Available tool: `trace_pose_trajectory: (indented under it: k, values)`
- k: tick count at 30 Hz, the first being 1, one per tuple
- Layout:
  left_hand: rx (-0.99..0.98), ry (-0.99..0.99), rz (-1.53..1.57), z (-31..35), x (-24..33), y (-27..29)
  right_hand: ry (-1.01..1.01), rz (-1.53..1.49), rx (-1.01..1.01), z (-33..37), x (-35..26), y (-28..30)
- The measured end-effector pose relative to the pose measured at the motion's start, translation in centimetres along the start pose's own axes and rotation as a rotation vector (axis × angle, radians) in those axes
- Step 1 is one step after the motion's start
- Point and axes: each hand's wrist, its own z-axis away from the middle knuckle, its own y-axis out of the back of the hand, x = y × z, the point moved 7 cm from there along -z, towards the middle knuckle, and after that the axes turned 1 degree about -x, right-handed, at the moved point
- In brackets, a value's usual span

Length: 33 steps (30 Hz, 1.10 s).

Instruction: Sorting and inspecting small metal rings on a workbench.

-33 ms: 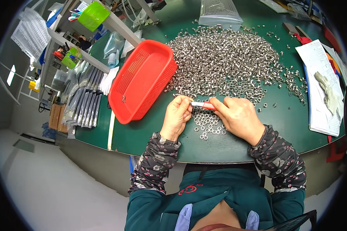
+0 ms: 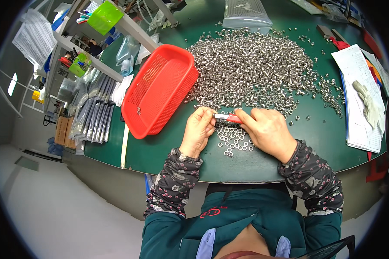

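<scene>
My right hand (image 2: pixel 268 131) is closed round a slim, pen-shaped tool (image 2: pixel 229 117) with a red grip and a pale grey front part. The tool points left, and its tip meets the fingertips of my left hand (image 2: pixel 198 129). My left thumb and fingers are pinched together; what they hold is too small and hidden to name. Under and beyond both hands lie loose small metal rings (image 2: pixel 234 140), some flat on the green table. Behind them spreads a large heap of short, shiny metal sleeves (image 2: pixel 250 64).
A red perforated plastic basket (image 2: pixel 132 118) stands left of the heap, with a few small metal pieces inside. Papers on a clipboard (image 2: pixel 354 125) lie at the right, a pale glove (image 2: pixel 366 103) on top. Bagged dark parts (image 2: pixel 93 118) are stacked at the left; a clear bag (image 2: pixel 246 15) lies at the back.
</scene>
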Motion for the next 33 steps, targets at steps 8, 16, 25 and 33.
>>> trace_pose_trajectory:
  k: [8, 16, 25, 33]
  values:
    - [0.047, 0.050, -0.048, 0.0, -0.2, 0.2, 0.029, 0.029, 0.007, 0.0, -0.2, -0.1]
    - [0.106, 0.102, -0.093, 0.2, 0.0, -0.2, 0.054, 0.073, 0.004, 0.0, -0.3, -0.1]
    - [0.030, 0.155, -0.107, 0.2, 0.3, -0.5, 0.097, 0.111, 0.041, -0.1, -0.6, 0.2]
    - [-0.057, 0.269, -0.133, 0.2, 0.1, -0.6, 0.180, 0.183, 0.097, -0.4, -0.8, 0.9]
